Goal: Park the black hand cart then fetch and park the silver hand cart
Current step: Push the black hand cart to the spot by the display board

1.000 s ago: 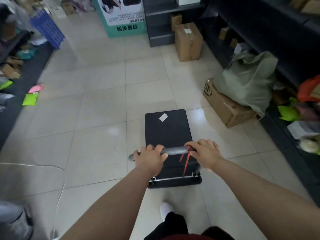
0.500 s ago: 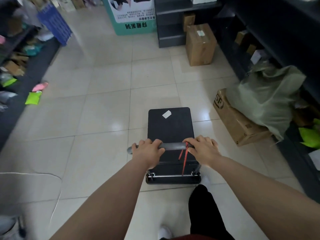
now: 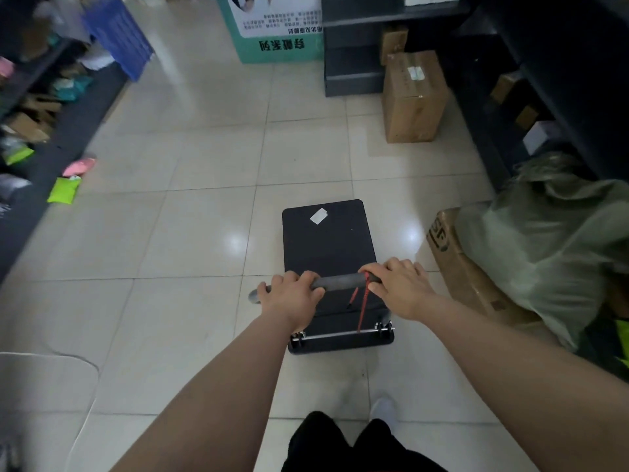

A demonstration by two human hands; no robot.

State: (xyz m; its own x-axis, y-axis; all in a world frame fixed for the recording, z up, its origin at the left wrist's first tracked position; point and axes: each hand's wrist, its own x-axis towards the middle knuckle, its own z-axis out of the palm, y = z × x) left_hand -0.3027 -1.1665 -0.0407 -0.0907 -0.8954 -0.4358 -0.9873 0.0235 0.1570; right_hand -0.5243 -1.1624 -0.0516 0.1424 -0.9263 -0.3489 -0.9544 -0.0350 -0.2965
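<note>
The black hand cart (image 3: 328, 243) stands on the tiled floor straight ahead of me, its flat deck bare except for a small white label. Its grey handle bar (image 3: 340, 281) runs across the near end, with a red cord hanging from it. My left hand (image 3: 289, 298) is wrapped over the left part of the bar. My right hand (image 3: 400, 287) grips the right end. No silver hand cart is in view.
A cardboard box (image 3: 476, 284) under a pale green sack (image 3: 551, 240) lies close on the right. Another cardboard box (image 3: 412, 100) stands ahead by dark shelving (image 3: 354, 39). A green-and-white sign (image 3: 275, 28) is ahead. Low shelves with parcels (image 3: 30, 131) line the left.
I have walked forward pushing the cart; the boxes, sack and sign have come closer. Both hands keep their hold on the handle.
</note>
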